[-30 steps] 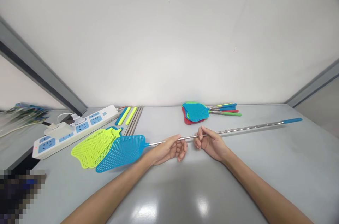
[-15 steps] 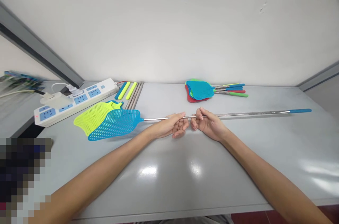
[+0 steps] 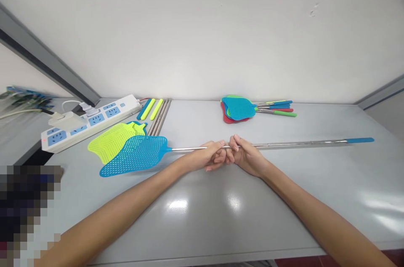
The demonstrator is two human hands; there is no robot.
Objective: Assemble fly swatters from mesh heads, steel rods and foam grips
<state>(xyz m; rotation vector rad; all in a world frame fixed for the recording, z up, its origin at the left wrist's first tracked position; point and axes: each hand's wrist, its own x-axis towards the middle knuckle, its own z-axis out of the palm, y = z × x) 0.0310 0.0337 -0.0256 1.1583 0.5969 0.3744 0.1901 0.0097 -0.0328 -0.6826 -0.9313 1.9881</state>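
Observation:
A blue fly swatter [image 3: 135,155] with a long, extended metal telescopic rod lies across my view, its perforated head to the left and its blue grip to the far right. My left hand [image 3: 214,155] is closed on the rod, thumb along the top. Just to its right, my right hand [image 3: 248,155] pinches the same rod, and the fingers of both hands meet. Partly under the blue head lie yellow swatter heads [image 3: 109,142], with a bit of blue showing behind them.
A white power strip [image 3: 126,109] with plugs stands at the left. Beside it are yellow grips [image 3: 156,109], a blue grip [image 3: 143,108] and bare metal rods [image 3: 162,117]. Several assembled swatters [image 3: 241,109] are stacked near the wall [image 3: 202,39]. A pixelated patch covers the lower left.
Both hands have come slightly nearer to me with the swatter and moved together until their fingers touch. The blue head now tilts more, its left end lower in view.

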